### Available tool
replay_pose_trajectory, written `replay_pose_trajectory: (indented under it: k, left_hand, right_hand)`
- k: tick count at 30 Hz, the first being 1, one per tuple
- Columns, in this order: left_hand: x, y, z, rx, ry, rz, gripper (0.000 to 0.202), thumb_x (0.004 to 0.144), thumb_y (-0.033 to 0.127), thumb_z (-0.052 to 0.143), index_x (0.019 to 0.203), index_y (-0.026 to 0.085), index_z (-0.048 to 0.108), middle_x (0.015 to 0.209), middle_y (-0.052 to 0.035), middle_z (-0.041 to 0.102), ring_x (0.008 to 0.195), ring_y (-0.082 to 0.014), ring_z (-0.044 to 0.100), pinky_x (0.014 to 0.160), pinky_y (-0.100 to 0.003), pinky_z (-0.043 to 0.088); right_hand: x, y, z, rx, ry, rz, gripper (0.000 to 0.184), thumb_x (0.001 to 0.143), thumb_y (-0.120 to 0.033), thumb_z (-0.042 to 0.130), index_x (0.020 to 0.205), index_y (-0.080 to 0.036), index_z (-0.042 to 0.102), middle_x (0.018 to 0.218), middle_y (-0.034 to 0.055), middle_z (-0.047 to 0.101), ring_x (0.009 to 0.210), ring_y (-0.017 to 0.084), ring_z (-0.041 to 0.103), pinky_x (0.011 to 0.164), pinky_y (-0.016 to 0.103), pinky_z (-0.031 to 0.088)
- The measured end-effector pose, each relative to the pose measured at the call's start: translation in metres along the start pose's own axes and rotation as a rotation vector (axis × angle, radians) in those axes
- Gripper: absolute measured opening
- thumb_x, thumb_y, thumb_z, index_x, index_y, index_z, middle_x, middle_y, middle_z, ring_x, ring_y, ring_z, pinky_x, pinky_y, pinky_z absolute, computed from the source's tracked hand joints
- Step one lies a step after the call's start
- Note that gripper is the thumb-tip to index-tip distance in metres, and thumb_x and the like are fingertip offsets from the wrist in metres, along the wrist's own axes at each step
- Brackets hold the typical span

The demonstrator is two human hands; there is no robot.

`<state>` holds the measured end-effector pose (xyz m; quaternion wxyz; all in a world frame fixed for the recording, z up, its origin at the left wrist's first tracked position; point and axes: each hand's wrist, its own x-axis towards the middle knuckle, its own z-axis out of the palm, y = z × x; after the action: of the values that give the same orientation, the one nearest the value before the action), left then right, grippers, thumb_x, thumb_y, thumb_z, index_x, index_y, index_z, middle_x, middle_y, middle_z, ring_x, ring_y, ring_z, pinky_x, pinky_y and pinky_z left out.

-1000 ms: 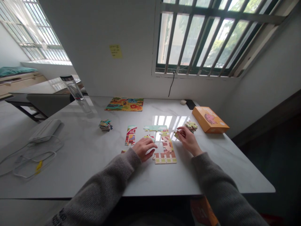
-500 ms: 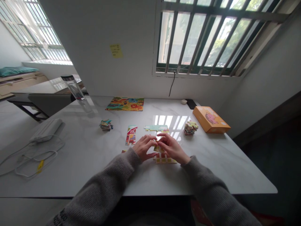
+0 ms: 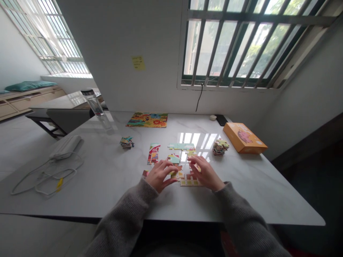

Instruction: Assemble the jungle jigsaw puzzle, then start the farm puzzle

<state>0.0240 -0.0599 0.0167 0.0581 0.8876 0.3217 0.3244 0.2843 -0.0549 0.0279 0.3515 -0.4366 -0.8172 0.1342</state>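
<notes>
My left hand (image 3: 161,174) is at the near left of a part-joined jigsaw, thumb and fingers closed around the edges of a yellow and brown puzzle piece (image 3: 178,172). Just above lies a pale green and red puzzle section (image 3: 174,159). My right hand (image 3: 207,174) rests at the jigsaw's right side, fingers bent and apart over the right-hand pieces, which it partly hides. A light-green strip (image 3: 180,146) forms the far edge, and a brown and yellow strip (image 3: 188,181) the near edge. A red barn section (image 3: 153,154) lies apart on the left.
Stacks of puzzle pieces stand left (image 3: 127,142) and right (image 3: 220,147). An animal picture board (image 3: 148,120) lies at the back, an orange box (image 3: 244,138) at right, near a black phone (image 3: 221,120). A white device (image 3: 65,147) with cables and a bottle (image 3: 93,102) are left.
My hands have moved apart, the right one to the right, uncovering the middle of the jigsaw. The piece formerly between both hands is now by my left fingers. The view has shifted slightly left.
</notes>
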Motion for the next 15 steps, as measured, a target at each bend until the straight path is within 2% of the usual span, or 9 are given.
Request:
replay_pose_trajectory:
  k: [4, 9, 11, 15]
  left_hand:
    - [-0.017, 0.017, 0.003, 0.072, -0.036, -0.085, 0.029, 0.094, 0.03, 0.061, 0.122, 0.025, 0.06, 0.111, -0.0078, 0.06, 0.102, -0.0247, 0.055, 0.089, -0.04, 0.048]
    - [-0.027, 0.018, 0.018, 0.189, -0.067, -0.131, 0.023, 0.092, 0.022, 0.059, 0.114, 0.025, 0.064, 0.111, -0.0082, 0.059, 0.1, -0.0255, 0.054, 0.084, -0.039, 0.049]
    - [-0.029, 0.017, 0.022, 0.204, -0.088, -0.138, 0.019, 0.094, 0.025, 0.057, 0.111, 0.025, 0.065, 0.11, -0.0083, 0.059, 0.099, -0.0253, 0.054, 0.083, -0.04, 0.049]
    - [-0.029, 0.017, 0.023, 0.193, -0.105, -0.159, 0.024, 0.098, 0.029, 0.051, 0.118, 0.024, 0.062, 0.108, -0.0082, 0.06, 0.1, -0.0244, 0.053, 0.084, -0.039, 0.048]
  right_hand:
    - [-0.012, -0.008, 0.007, -0.021, -0.012, -0.04, 0.021, 0.097, -0.016, 0.047, 0.11, -0.023, 0.062, 0.111, 0.0099, 0.066, 0.117, 0.027, 0.056, 0.1, 0.048, 0.047]
    - [-0.025, -0.013, 0.016, -0.009, -0.021, -0.06, 0.022, 0.096, -0.015, 0.048, 0.112, -0.023, 0.062, 0.11, 0.0097, 0.065, 0.117, 0.027, 0.055, 0.099, 0.048, 0.049]
    - [-0.03, -0.018, 0.017, -0.001, -0.03, -0.071, 0.023, 0.097, -0.015, 0.047, 0.112, -0.023, 0.063, 0.107, 0.0092, 0.065, 0.116, 0.027, 0.055, 0.1, 0.049, 0.049]
    - [-0.041, -0.027, 0.019, 0.033, -0.041, -0.085, 0.024, 0.098, -0.016, 0.046, 0.113, -0.025, 0.063, 0.104, 0.0085, 0.063, 0.104, 0.025, 0.057, 0.092, 0.044, 0.053]
